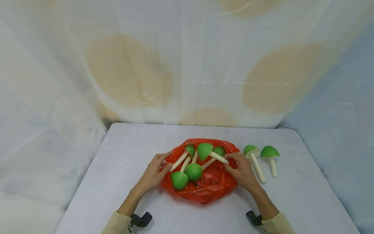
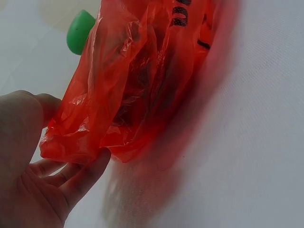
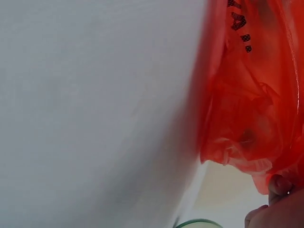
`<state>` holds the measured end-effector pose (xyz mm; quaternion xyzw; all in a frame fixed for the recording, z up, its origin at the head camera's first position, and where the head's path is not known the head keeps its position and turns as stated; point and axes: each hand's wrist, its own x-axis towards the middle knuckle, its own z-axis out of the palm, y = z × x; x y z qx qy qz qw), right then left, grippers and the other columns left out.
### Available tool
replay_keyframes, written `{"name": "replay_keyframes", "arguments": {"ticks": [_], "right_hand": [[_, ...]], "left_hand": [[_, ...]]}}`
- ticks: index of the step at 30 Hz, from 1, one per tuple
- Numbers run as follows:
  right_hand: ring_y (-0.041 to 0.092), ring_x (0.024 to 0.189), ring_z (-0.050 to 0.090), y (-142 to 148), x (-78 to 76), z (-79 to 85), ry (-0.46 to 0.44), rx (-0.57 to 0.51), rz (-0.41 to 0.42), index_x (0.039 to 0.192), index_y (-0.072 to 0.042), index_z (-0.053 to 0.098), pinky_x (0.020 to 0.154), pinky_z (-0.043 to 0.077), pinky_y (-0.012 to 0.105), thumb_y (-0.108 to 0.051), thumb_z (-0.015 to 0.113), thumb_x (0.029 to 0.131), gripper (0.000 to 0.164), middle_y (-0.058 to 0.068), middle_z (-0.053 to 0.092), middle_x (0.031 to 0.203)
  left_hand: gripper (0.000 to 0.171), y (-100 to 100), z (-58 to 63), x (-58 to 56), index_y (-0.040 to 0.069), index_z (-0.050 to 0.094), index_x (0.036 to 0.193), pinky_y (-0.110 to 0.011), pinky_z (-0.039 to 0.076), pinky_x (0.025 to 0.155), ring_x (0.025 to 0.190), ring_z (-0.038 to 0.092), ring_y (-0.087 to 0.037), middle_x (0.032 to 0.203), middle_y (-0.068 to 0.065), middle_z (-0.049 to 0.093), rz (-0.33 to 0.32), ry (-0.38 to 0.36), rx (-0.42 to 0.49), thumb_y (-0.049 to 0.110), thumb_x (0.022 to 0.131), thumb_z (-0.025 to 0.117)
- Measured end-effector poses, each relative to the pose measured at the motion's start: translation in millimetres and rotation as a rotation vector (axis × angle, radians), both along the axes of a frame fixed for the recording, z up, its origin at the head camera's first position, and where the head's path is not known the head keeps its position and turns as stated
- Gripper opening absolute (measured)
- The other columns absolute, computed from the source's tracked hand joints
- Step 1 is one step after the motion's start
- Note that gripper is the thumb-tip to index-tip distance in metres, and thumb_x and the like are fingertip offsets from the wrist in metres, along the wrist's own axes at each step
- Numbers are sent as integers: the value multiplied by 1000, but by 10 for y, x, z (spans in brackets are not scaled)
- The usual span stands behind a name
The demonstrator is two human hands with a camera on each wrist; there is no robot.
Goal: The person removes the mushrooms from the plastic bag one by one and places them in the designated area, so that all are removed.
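A red plastic bag (image 1: 214, 185) sits on the table in the head view, with several green-capped toy mushrooms (image 1: 193, 172) lying on it, their stems white. My left hand (image 1: 153, 172) grips the bag's left edge between thumb and fingers. In the left wrist view, those fingers (image 2: 88, 178) curl under the red plastic. On the opposite side, my right hand (image 1: 241, 170) holds the bag's right edge, close to the stem end of the topmost mushroom (image 1: 205, 151). The right wrist view catches only some fingertips (image 3: 279, 185) against the plastic; the rest of that grip is hidden.
Two more toy mushrooms, one leaning (image 1: 255, 162) and one beside it (image 1: 271, 159), lie on the table right of my right hand. The white table (image 1: 131, 139) meets a hanging patterned cloth (image 1: 204, 81) at the back, with pale cloth on both sides.
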<state>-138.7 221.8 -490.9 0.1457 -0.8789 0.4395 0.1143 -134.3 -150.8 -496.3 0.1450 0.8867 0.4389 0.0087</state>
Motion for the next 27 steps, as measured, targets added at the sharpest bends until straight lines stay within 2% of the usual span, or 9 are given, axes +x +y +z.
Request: {"name": "replay_keyframes", "arguments": {"ticks": [2,7,14,19,21,24,27], "right_hand": [[24,107,58,-6,6,30,3,-31,1,109,-12,69,114,17,68,-4,74,87,24,1,70,103],[21,106,57,-20,16,72,1,-80,6,110,-14,69,114,17,67,-4,73,89,24,1,69,105],[19,116,48,-51,41,174,-64,-174,13,114,-16,67,103,38,56,-12,70,94,20,0,65,114],[26,124,50,-44,64,260,-133,-253,-12,120,-12,63,107,40,57,-20,67,98,24,6,61,120],[26,126,52,-36,72,290,-157,-286,-37,123,-10,62,108,42,50,-21,66,99,26,6,61,122],[20,125,53,-30,87,333,-191,-353,-61,125,-8,61,103,47,31,-20,64,100,28,5,60,124],[14,125,52,-25,99,377,-208,-413,-62,126,-6,60,100,45,18,-19,63,101,29,5,59,127]], "left_hand": [[50,0,-1,2,36,46,150,-37,49,84,99,55,-16,131,-1,52,3,-5,-2,36,102,60],[51,-3,1,11,36,46,151,-35,49,82,97,55,-15,130,0,52,8,-7,-8,35,102,60],[51,-2,11,13,38,45,150,-34,49,79,95,54,-15,130,0,52,23,-11,-7,37,102,60],[51,0,16,13,40,45,150,-34,50,79,97,55,-16,130,1,52,25,-21,-4,36,101,60],[51,-1,15,11,39,45,150,-34,50,80,98,55,-16,131,0,52,24,-18,-3,36,101,60],[51,-3,12,8,39,45,150,-35,50,81,99,55,-17,131,0,52,21,-15,2,36,101,61],[51,-7,4,5,38,45,150,-35,50,81,100,55,-17,131,0,52,17,-15,6,37,101,60]]}}
